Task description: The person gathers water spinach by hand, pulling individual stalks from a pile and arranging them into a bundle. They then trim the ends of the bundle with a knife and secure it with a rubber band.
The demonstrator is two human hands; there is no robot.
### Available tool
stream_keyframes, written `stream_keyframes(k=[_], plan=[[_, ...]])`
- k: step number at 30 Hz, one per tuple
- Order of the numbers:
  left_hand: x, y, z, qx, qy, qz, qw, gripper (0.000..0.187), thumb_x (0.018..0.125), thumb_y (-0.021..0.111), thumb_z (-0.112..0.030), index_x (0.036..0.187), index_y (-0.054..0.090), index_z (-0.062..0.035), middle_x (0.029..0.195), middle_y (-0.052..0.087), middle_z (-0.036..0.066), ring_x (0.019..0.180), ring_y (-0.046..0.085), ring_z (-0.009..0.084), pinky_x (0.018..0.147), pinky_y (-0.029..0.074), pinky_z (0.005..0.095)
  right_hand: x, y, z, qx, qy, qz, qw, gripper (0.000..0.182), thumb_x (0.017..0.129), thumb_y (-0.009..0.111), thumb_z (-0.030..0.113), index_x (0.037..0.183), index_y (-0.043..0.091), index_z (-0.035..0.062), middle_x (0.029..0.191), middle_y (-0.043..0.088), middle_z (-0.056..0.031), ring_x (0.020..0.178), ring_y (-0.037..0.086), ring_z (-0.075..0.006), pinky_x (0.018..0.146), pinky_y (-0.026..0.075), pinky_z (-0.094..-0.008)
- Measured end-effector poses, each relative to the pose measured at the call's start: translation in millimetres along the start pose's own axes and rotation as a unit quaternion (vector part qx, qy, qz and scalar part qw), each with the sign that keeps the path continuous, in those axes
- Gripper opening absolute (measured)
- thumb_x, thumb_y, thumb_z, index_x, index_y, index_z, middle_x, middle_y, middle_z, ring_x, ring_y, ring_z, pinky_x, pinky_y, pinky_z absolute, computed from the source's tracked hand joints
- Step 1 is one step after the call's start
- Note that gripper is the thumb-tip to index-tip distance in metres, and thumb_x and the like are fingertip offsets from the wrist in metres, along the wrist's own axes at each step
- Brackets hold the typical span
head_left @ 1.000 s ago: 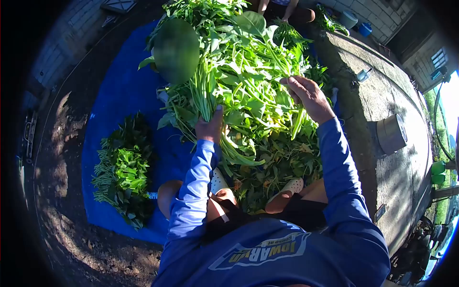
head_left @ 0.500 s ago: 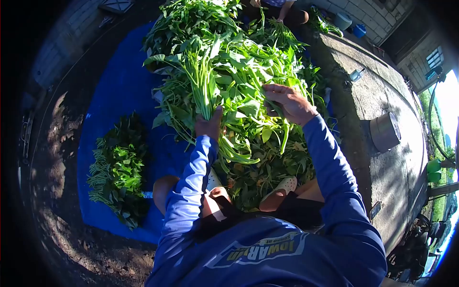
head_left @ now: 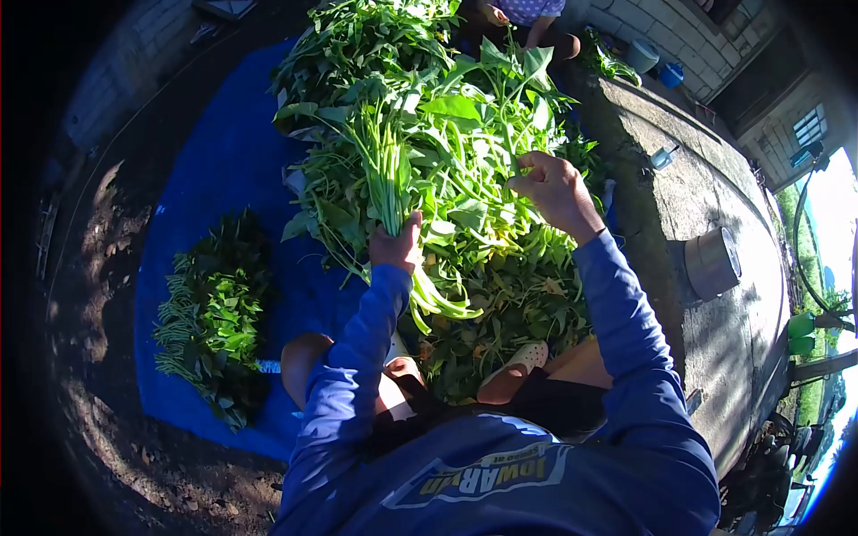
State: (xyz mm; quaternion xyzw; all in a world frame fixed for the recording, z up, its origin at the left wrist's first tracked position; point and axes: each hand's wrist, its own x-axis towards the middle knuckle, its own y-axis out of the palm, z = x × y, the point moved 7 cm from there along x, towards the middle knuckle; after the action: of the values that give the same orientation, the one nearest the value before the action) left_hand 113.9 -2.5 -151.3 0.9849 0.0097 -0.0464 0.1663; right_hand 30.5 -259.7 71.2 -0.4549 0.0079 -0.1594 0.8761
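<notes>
My left hand (head_left: 396, 245) is closed around a bunch of long green stems (head_left: 384, 183), with their cut ends sticking out below the fist. To the right, my right hand (head_left: 556, 189) pinches a leafy stalk (head_left: 508, 107) that rises above the fingers, its broad leaves upright. Both hands are over a large heap of leafy greens (head_left: 357, 54), which reaches from near my feet to the far end of the sheet.
A blue sheet (head_left: 210, 143) lies under the heap, with bundled greens (head_left: 228, 313) at the left. Another person's hand (head_left: 494, 14) shows at the far end. On the right are a concrete ledge (head_left: 715, 330) and a metal can (head_left: 712, 263).
My right hand has moved slightly right, and a broad-leaved stalk now stands up from its fingers. My left hand still grips the bunch, a little lower in view.
</notes>
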Motion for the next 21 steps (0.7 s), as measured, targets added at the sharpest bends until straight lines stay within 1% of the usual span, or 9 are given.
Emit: stream_keyframes(k=[6, 11, 12, 13, 14, 16, 17, 19, 21], plan=[[2.5, -7.9, 6.2, 0.25, -0.028, -0.021, 0.968, 0.073, 0.088, 0.075, -0.064, 0.108, 0.068, 0.0063, 0.097, 0.076, 0.023, 0.087, 0.075, 0.0325, 0.077, 0.056, 0.0399, -10.2, -25.8, 63.4, -0.165, -0.112, -0.159, 0.967, 0.038, 0.086, 0.075, 0.025, 0.119, 0.077, 0.0063, 0.09, 0.074, -0.018, 0.083, 0.073, -0.0315, 0.075, 0.057, -0.043], [-8.6, -4.9, -3.1, 0.322, -0.117, 0.023, 0.939, 0.069, 0.086, 0.08, -0.062, 0.095, 0.066, 0.0052, 0.077, 0.07, 0.014, 0.07, 0.065, 0.0229, 0.071, 0.055, 0.0397, -3.5, 14.7, 95.3, -0.218, -0.113, -0.191, 0.95, 0.023, 0.085, 0.069, 0.017, 0.104, 0.079, 0.0105, 0.084, 0.072, -0.019, 0.08, 0.072, -0.0387, 0.071, 0.057, -0.05], [-6.4, -2.6, 1.7, 0.255, -0.021, 0.005, 0.967, 0.063, 0.087, 0.081, -0.056, 0.092, 0.062, 0.0034, 0.085, 0.07, 0.014, 0.071, 0.063, 0.0207, 0.071, 0.053, 0.0379, -1.6, 31.4, 101.4, -0.184, -0.11, -0.151, 0.965, 0.023, 0.086, 0.07, 0.02, 0.104, 0.08, 0.0105, 0.085, 0.073, -0.0194, 0.081, 0.072, -0.0393, 0.073, 0.058, -0.0493], [-4.2, 4.2, 27.0, -0.043, -0.065, 0.097, 0.992, 0.056, 0.087, 0.082, -0.049, 0.098, 0.062, 0.0028, 0.095, 0.071, 0.016, 0.076, 0.065, 0.0207, 0.074, 0.053, 0.0367, 1.0, 58.1, 96.8, -0.095, -0.118, -0.14, 0.978, 0.024, 0.086, 0.07, 0.02, 0.104, 0.081, 0.0093, 0.086, 0.074, -0.0202, 0.08, 0.073, -0.0375, 0.074, 0.059, -0.0462], [-5.0, 10.4, 52.1, -0.321, -0.159, 0.155, 0.921, 0.051, 0.087, 0.083, -0.041, 0.104, 0.062, 0.0022, 0.106, 0.071, 0.018, 0.081, 0.066, 0.0207, 0.076, 0.052, 0.0354, 2.4, 87.8, 89.7, -0.006, -0.122, -0.128, 0.984, 0.025, 0.085, 0.07, 0.021, 0.103, 0.082, 0.0081, 0.087, 0.076, -0.021, 0.079, 0.074, -0.0357, 0.074, 0.059, -0.0431], [-9.9, 5.6, 45.5, -0.131, -0.208, 0.171, 0.954, 0.046, 0.088, 0.081, -0.038, 0.111, 0.066, -0.0003, 0.104, 0.074, 0.018, 0.084, 0.071, 0.0249, 0.077, 0.054, 0.0376, 3.0, 145.3, 75.9, 0.17, 0.01, 0.026, 0.985, 0.035, 0.086, 0.077, 0.024, 0.113, 0.079, 0.0032, 0.097, 0.078, -0.0177, 0.083, 0.075, -0.0248, 0.079, 0.059, -0.0361], [-7.5, -1.7, 8.4, 0.258, -0.117, 0.066, 0.957, 0.044, 0.09, 0.078, -0.039, 0.112, 0.07, -0.002, 0.095, 0.076, 0.017, 0.081, 0.073, 0.0284, 0.076, 0.055, 0.04, 2.1, 169.8, 65.8, 0.216, 0.058, 0.065, 0.973, 0.04, 0.088, 0.079, 0.022, 0.118, 0.076, -0.0039, 0.105, 0.079, -0.0161, 0.085, 0.074, -0.0188, 0.08, 0.058, -0.0321], [-21.9, -6.7, -28.3, 0.211, 0.047, -0.025, 0.976, 0.046, 0.092, 0.077, -0.043, 0.11, 0.072, -0.0006, 0.083, 0.075, 0.013, 0.076, 0.072, 0.028, 0.075, 0.056, 0.0414, 7.1, 197.1, 49.7, 0.325, -0.063, 0.059, 0.942, 0.038, 0.089, 0.078, 0.015, 0.118, 0.074, -0.0083, 0.107, 0.078, -0.0152, 0.086, 0.074, -0.0181, 0.08, 0.058, -0.0303], [-19.8, -12.9, -21.4, 0.154, 0.028, -0.021, 0.987, 0.049, 0.094, 0.074, -0.046, 0.111, 0.072, 0.0002, 0.086, 0.076, 0.012, 0.079, 0.072, 0.0256, 0.076, 0.056, 0.0403, 4.4, 200.9, 51.5, 0.425, -0.079, 0.066, 0.899, 0.036, 0.089, 0.077, 0.01, 0.119, 0.072, -0.0107, 0.107, 0.077, -0.0146, 0.087, 0.073, -0.0173, 0.08, 0.058, -0.0292]])
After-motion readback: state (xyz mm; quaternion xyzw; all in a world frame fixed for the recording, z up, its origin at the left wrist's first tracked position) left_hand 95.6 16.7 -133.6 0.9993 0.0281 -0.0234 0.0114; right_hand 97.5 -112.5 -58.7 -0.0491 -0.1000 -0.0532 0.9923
